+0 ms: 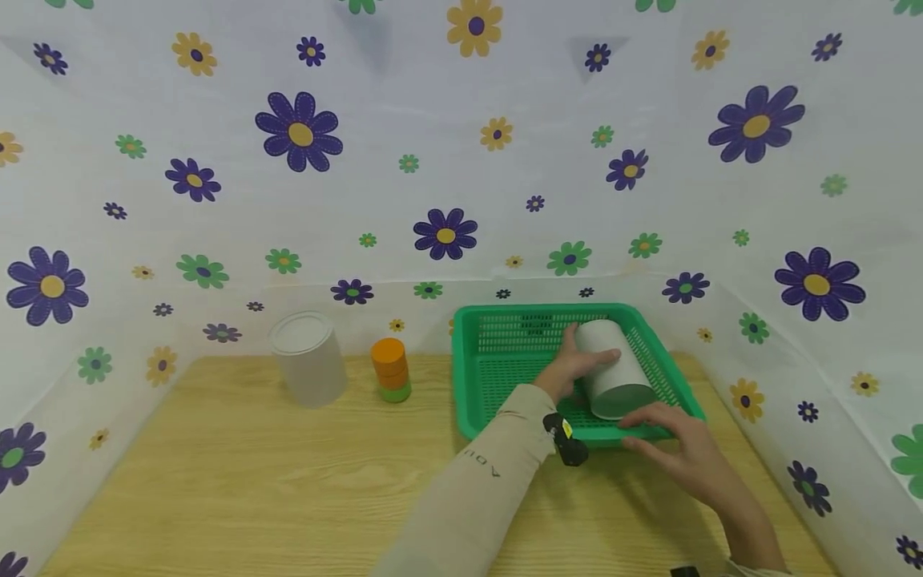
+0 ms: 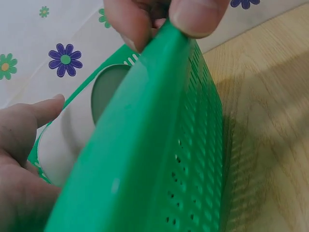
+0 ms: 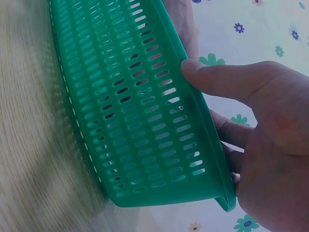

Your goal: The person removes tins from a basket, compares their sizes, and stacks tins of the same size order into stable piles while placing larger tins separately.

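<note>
A white cylindrical can [image 1: 622, 370] lies tilted on its side in the right part of the green plastic basket [image 1: 461, 385], its grey-green end facing the front. My left hand [image 1: 573, 367] reaches in over the front rim and holds the can from its left, thumb across its side; the other fingers are mostly hidden. At the front right, my right hand [image 1: 685, 455] pinches the basket's rim. In the right wrist view its thumb [image 3: 193, 66] presses the outer side of the rim, with the fingers on the inner side.
Another white can [image 1: 310, 365] stands upright at the back left of the wooden table [image 1: 288, 481]. Between it and the basket is a small stack of orange and green round pieces [image 1: 391, 369]. Flower-patterned cloth [image 1: 447, 160] encloses the back and sides.
</note>
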The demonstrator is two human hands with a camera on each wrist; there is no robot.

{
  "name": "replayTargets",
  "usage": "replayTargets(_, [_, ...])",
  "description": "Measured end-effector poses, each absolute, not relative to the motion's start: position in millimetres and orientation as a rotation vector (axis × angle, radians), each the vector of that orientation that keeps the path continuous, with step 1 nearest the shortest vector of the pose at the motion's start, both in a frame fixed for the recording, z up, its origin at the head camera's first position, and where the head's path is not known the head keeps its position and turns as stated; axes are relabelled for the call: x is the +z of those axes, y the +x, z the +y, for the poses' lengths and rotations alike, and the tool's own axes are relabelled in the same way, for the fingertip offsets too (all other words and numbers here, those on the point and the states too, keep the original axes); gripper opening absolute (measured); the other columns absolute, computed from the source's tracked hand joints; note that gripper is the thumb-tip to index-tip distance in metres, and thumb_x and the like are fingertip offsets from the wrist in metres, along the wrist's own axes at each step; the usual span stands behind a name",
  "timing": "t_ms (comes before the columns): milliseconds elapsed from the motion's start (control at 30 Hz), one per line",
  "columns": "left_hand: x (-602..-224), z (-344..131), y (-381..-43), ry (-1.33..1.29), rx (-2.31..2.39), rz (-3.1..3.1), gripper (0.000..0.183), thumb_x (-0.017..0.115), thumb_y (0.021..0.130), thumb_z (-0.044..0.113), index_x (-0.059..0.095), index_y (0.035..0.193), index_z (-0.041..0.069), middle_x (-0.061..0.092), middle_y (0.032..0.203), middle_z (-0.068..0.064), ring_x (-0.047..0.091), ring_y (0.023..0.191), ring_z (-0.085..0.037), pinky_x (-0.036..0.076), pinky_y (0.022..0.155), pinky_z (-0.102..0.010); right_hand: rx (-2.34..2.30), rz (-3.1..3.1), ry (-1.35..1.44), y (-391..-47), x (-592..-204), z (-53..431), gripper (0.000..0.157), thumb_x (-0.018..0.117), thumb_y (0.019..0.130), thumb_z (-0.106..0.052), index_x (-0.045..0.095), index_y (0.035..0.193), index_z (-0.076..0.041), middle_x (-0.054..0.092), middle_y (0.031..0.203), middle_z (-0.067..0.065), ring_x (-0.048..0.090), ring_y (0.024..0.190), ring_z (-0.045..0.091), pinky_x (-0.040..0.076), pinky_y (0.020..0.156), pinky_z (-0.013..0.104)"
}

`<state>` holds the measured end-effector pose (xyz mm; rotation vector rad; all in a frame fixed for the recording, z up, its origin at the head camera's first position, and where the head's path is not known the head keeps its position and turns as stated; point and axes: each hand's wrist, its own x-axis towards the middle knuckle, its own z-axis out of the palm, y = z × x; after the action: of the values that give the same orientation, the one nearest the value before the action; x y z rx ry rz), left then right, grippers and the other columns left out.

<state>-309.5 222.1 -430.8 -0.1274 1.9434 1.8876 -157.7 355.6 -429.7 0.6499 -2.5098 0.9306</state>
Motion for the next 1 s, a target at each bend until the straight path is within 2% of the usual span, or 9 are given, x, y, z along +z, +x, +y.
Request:
replayTargets(200, [-435,230,-312,-0.164,1.849,1.970,0.099,0.084,0.071,0.028,0.019,0.146,0.032,0.040,0.129,-0.018,0.046,0.115,-0.043,0.040,0.082,-0.070,0.933,-2.499,0.657,-157,-430,353,0.028,0.079,0.075,-0.005,0.068,0.097,-0.017,0.066,0.095,-0.007,0.059,0.090,0.009,0.046,0.078,0.018])
replayTargets(500, [-438,241,-316,-0.162,1.836,2.003,0.114,0.088,0.066,0.023,0.010,0.149,0.032,0.040,0.128,-0.017,0.044,0.117,-0.040,0.039,0.092,-0.063,0.949,-2.498,0.676,-159,-428,353,0.028,0.079,0.074,-0.003,0.068,0.098,-0.015,0.067,0.095,-0.004,0.060,0.091,0.009,0.045,0.079,0.016])
replayTargets(800, [-436,242,-316,-0.172,1.779,2.068,0.111,0.088,0.065,0.020,0.015,0.147,0.034,0.043,0.123,-0.017,0.048,0.111,-0.039,0.042,0.089,-0.061,0.968,-2.495,0.689,-160,-431,355,0.030,0.078,0.075,-0.003,0.068,0.099,-0.018,0.066,0.097,-0.008,0.059,0.091,0.009,0.046,0.079,0.018])
replayTargets(1000, [-435,239,-317,-0.145,1.782,2.062,0.105,0.087,0.065,0.016,0.019,0.144,0.032,0.044,0.120,-0.016,0.050,0.107,-0.037,0.043,0.088,-0.059,0.963,-2.490,0.692,-160,-431,356,0.029,0.078,0.075,-0.003,0.068,0.098,-0.018,0.066,0.095,-0.008,0.060,0.090,0.009,0.046,0.079,0.017])
